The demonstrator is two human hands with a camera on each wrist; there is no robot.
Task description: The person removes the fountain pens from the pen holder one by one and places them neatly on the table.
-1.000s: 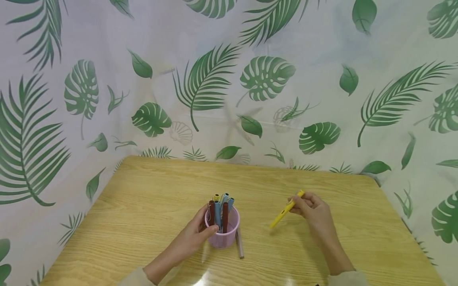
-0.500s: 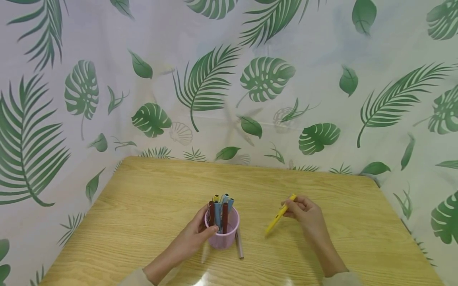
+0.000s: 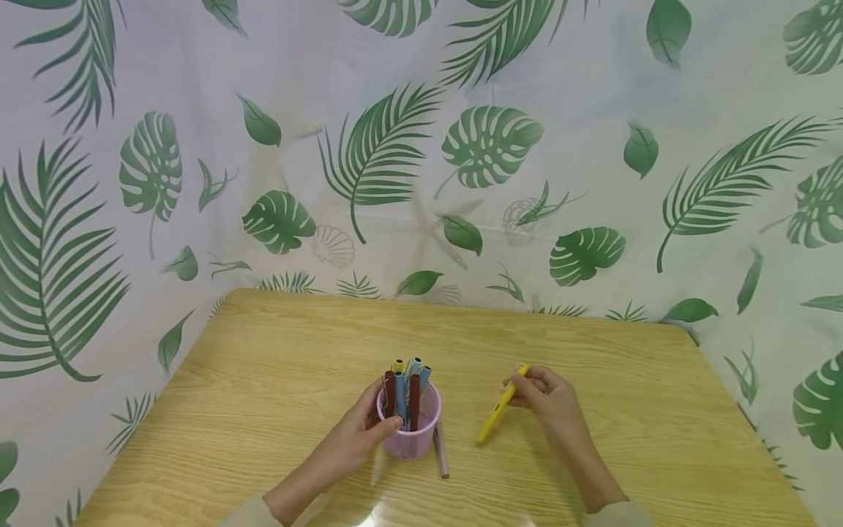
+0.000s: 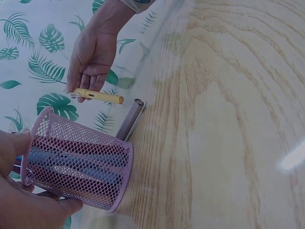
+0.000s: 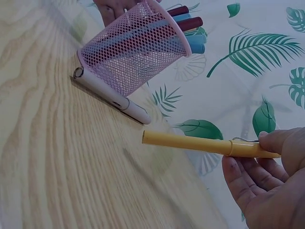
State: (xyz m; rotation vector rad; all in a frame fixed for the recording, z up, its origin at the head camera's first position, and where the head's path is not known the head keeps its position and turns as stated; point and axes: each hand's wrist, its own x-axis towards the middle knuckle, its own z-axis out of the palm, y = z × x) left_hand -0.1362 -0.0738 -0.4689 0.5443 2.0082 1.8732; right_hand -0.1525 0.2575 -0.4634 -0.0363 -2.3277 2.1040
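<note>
A pink mesh pen holder (image 3: 410, 443) stands on the table, and my left hand (image 3: 358, 432) grips its left side with the thumb over the rim. Inside it are several pens: dark red pens (image 3: 414, 402), light blue pens (image 3: 399, 395) and a yellow one (image 3: 398, 364). My right hand (image 3: 549, 406) pinches a yellow pen (image 3: 498, 410) near its clip end; the pen slants down to the left, its lower end close over the table. In the right wrist view the yellow pen (image 5: 186, 141) shows its cap and metal clip by my thumb.
A grey-brown pen (image 3: 441, 451) lies on the table right beside the holder's right side. The wood-grain table (image 3: 296, 337) reaches back to a white cloth wall (image 3: 395, 66) printed with green leaves.
My right hand has moved left and toward me with the yellow pen, bringing it nearer the pen holder. The left hand and the holder have stayed in place.
</note>
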